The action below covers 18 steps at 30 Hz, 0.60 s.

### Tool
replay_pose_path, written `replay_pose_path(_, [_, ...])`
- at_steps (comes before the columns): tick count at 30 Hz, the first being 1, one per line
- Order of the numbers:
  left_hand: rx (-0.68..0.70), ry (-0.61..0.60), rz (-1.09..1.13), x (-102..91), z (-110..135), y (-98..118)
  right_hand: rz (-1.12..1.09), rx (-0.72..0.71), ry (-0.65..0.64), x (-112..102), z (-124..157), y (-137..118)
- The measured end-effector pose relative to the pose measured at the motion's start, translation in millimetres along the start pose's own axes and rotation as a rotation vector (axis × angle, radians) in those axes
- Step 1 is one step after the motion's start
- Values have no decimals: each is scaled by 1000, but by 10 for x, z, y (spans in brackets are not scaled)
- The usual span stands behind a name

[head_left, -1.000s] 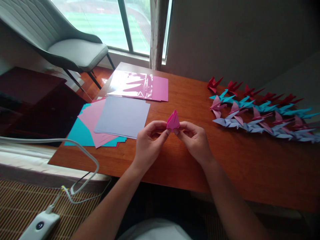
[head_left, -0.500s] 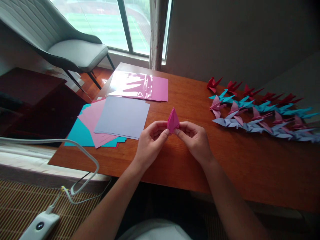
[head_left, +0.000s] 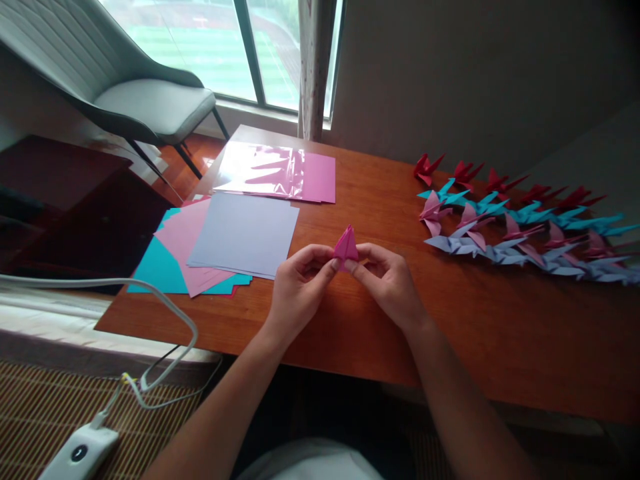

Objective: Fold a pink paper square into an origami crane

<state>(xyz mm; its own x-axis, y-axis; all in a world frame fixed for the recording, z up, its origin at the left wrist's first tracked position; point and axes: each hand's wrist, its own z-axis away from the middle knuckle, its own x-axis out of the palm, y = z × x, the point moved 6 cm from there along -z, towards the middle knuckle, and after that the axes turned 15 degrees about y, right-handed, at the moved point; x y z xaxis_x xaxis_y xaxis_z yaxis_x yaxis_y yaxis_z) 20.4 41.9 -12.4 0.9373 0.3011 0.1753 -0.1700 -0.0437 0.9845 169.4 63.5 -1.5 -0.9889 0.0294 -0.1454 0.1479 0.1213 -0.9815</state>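
Observation:
A small folded piece of magenta origami paper [head_left: 347, 245] stands point up between my two hands, above the wooden table. My left hand [head_left: 303, 283] pinches its left lower side between thumb and fingers. On the opposite side, my right hand [head_left: 387, 283] grips it the same way, thumb at the bottom edge. Some of the fingers on both hands curl out of sight behind the thumbs. Left of my hands lie loose sheets: pale lavender paper [head_left: 245, 233] on top, with pink paper [head_left: 183, 237] and turquoise paper [head_left: 150, 267] partly under it.
Rows of folded paper cranes [head_left: 520, 213] in red, turquoise, pink and lavender line the right of the table [head_left: 500, 333]. A clear packet [head_left: 260, 170] with pink sheets lies at the back left. A white cable [head_left: 170, 303] and power bank [head_left: 83, 450] are at lower left.
The magenta paper's outline has gone from a tall kite to a shorter triangle with a crease across its lower part, its tip lower. Both hands keep their pinch and have barely shifted.

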Motion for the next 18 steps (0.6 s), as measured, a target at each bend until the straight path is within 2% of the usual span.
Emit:
replay_pose_path(4, [-49, -90, -11, 54, 28, -30, -51, 23, 90, -63, -18, -2])
replay_pose_path(7, [-91, -114, -4, 74, 40, -31, -67, 11, 126, -87, -20, -15])
replay_pose_path(14, [-114, -248, -39, 163, 74, -27, -136, -35, 64, -50, -13, -110])
replay_pose_path(18, [-105, -258, -48, 166, 83, -37, -126, -46, 49, -41, -4, -117])
